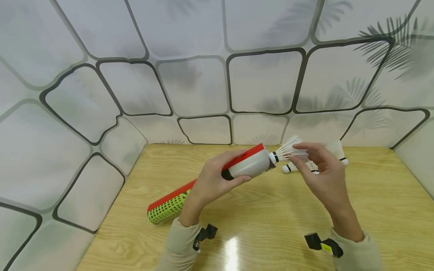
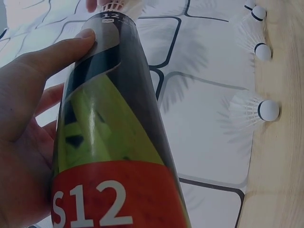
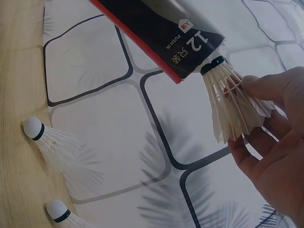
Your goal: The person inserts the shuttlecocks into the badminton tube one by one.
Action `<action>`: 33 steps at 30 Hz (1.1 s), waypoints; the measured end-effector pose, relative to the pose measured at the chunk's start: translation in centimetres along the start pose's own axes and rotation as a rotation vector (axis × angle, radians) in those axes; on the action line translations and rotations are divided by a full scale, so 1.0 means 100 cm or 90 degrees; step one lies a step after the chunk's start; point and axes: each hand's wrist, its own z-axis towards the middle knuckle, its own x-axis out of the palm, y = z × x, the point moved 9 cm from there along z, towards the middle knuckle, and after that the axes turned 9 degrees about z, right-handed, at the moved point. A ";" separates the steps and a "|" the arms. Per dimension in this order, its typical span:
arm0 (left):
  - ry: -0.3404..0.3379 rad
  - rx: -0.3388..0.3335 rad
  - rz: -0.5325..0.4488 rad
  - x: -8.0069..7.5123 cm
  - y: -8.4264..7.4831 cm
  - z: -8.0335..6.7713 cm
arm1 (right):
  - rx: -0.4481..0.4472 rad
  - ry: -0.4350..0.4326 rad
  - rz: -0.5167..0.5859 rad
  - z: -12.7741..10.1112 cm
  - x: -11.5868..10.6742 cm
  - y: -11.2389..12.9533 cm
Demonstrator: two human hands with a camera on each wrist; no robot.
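Left hand (image 1: 211,180) grips tube (image 1: 207,180); right hand (image 1: 320,177) pinches shuttlecock (image 1: 288,152), cork at tube mouth; contents unclear.

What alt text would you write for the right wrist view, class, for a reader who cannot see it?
The right hand pinches the white feathers of a shuttlecock whose cork end sits at the open mouth of a shuttlecock tube. Two more shuttlecocks lie on the wooden table at left, before a tile-patterned wall.

Loose shuttlecocks (image 1: 333,156) on the wooden table (image 1: 271,226), against a tile-patterned backdrop (image 1: 196,82).
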 end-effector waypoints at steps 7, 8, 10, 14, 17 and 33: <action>0.002 0.011 0.002 0.003 -0.002 0.000 | -0.007 0.033 -0.002 -0.002 0.009 -0.001; 0.002 0.012 0.001 0.003 -0.003 0.000 | -0.013 0.037 -0.004 -0.002 0.010 -0.002; 0.004 0.012 0.002 0.004 -0.003 0.000 | -0.021 0.048 -0.009 -0.003 0.013 -0.002; 0.005 0.014 0.001 0.005 -0.004 0.000 | -0.016 0.074 -0.019 -0.005 0.019 -0.002; 0.005 0.018 0.001 0.006 -0.005 0.000 | -0.011 0.084 -0.026 -0.005 0.021 -0.003; 0.009 0.030 -0.007 0.008 -0.008 0.002 | -0.016 0.118 0.018 -0.005 0.029 -0.002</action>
